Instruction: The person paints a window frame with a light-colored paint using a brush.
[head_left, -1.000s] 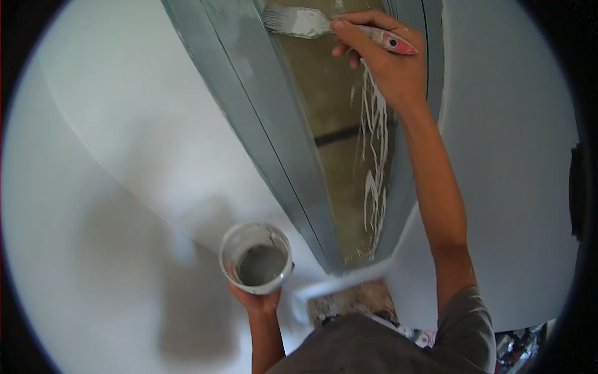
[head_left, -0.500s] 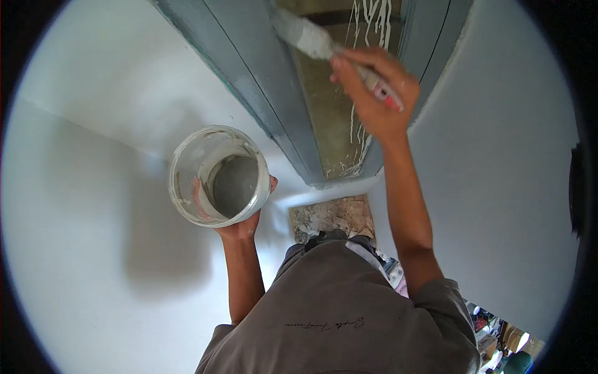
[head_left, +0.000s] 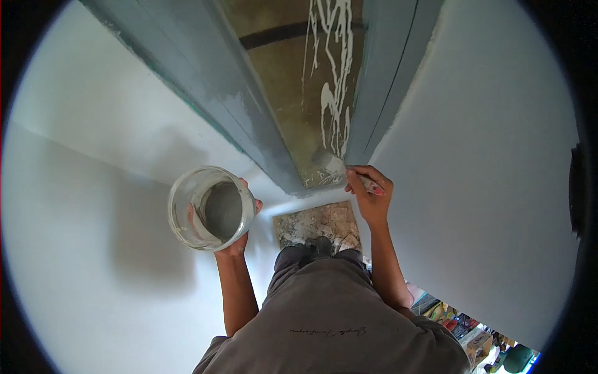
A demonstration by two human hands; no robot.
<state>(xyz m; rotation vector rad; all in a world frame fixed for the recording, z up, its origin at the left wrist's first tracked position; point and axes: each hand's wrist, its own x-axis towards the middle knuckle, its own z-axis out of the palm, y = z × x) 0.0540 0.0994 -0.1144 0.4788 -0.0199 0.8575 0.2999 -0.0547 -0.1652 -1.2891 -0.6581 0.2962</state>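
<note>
My left hand holds a clear plastic tub from below and the side, its mouth tilted toward me. Grey paint lies inside, and dried smears coat the rim. In my right hand is a paintbrush, gripped by its handle, the bristles pale with paint. The bristle end is in front of the lower part of a brown glass-like panel; whether it touches cannot be made out. White drips run down that panel. Grey frame sides border it left and right.
White walls stand close on both sides. A stained, paint-spotted board or mat lies on the floor by my feet. Assorted items, including a cardboard box, are heaped at the lower right.
My right hand has brought the brush down from the upper left frame to the panel's lower end. The tub has dropped slightly in view, and the camera view has shifted.
</note>
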